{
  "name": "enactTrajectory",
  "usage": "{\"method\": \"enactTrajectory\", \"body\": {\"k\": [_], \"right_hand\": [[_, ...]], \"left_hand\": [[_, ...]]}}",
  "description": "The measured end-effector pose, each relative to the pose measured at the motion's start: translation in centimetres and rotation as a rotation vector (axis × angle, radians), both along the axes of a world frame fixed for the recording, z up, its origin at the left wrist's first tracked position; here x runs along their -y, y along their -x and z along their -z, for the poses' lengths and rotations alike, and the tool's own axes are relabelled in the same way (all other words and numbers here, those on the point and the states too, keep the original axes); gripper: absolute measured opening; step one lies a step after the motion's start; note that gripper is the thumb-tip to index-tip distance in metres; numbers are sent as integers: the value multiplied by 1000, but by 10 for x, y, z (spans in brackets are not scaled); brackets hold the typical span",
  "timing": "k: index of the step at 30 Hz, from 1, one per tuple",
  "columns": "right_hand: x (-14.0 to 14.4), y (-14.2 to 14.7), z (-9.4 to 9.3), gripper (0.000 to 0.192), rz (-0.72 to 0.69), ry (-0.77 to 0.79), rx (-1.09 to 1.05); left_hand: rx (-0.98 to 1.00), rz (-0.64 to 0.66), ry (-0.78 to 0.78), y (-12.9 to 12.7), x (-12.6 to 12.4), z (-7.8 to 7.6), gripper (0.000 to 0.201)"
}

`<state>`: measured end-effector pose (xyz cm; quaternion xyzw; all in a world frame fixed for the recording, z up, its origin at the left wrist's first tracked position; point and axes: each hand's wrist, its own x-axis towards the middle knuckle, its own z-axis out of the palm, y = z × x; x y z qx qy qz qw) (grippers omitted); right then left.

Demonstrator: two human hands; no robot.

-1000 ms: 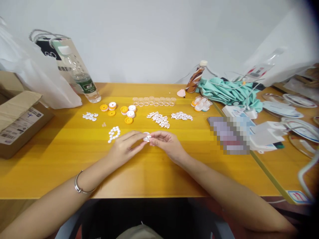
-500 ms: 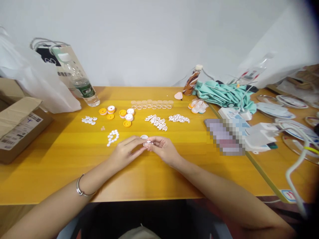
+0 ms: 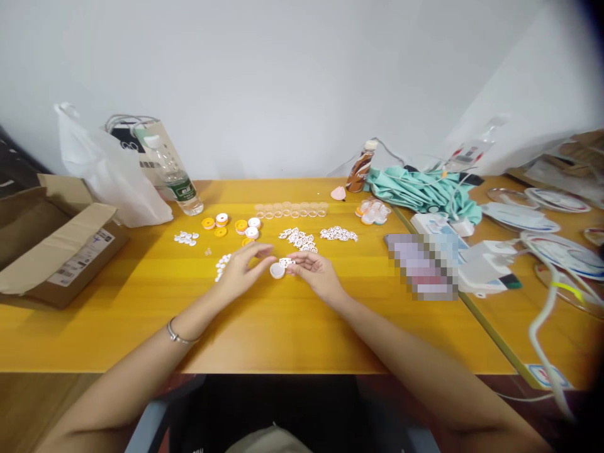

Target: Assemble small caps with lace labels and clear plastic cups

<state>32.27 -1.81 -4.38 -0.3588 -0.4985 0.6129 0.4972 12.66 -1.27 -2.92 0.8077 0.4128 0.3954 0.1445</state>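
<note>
My right hand (image 3: 319, 278) pinches a small white plastic piece with cut-out holes (image 3: 285, 262) between thumb and fingers. Just below that piece, a small round white cup (image 3: 277, 271) stands on the table. My left hand (image 3: 241, 270) is left of the cup with thumb and fingers apart, holding nothing. Partly behind it lie several small white discs (image 3: 221, 267). Beyond my hands is a pile of similar white pierced pieces (image 3: 300, 240), with another cluster (image 3: 338, 233) to its right.
Orange and white round caps (image 3: 241, 226) sit left of centre, with clear ring-like cups (image 3: 291, 209) in rows behind. At left stand a cardboard box (image 3: 89, 251) and a water bottle (image 3: 183, 189). A phone (image 3: 422, 267), green cloth (image 3: 406, 189) and cables lie at right.
My left hand has let go of the white pierced piece and drawn away to the left, its fingers opening. The round white cup now shows fully. The view has shifted slightly.
</note>
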Motion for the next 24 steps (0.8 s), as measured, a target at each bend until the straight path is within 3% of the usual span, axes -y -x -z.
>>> {"method": "enactTrajectory", "body": {"k": [5, 8, 12, 16, 24], "right_hand": [[-7, -1, 5, 25, 19, -19, -11], [-9, 0, 7, 24, 21, -25, -26], [-8, 0, 7, 25, 23, -24, -25], [-5, 2, 5, 26, -10, -14, -41], [-3, 1, 3, 25, -1, 13, -59]], "left_hand": [[-390, 4, 12, -17, -46, -12, 17], [-457, -54, 33, -32, -67, -11, 12], [-429, -101, 60, -44, -80, 4, 5], [-356, -132, 84, -49, -84, 14, 13], [-44, -64, 100, -31, -61, -10, 12]]}}
